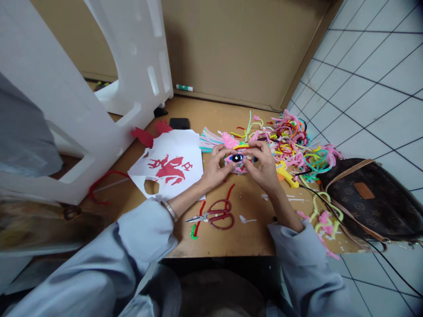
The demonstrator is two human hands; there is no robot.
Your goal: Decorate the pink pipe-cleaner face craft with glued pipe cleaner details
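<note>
Pink and multicoloured fuzzy-stem piece [240,170], one, with a blue-and-black eye [237,157] facing up; located at mid-table, between the two hands. Long axis: roughly side to side, with a pink tuft [230,140] and a fan of pale strands [209,140] spread leftward; their join to the piece is hidden by the fingers.

Left hand [216,168]: narrow, thumb and fingertips closed on the piece's left side. Right hand [263,166]: likewise narrow, pinching at its right, beside the eye.

Red-handled scissors [220,216], one pair, nearer the person on the table [251,244], tips leftward. White cut paper [185,147] with red markings, left. Dark phone [179,123], beyond the paper. Yellow glue gun [288,175], just right of the right hand. Tangled coloured stems [291,132], heaped at far right. Brown patterned bag [363,193], right end.
</note>
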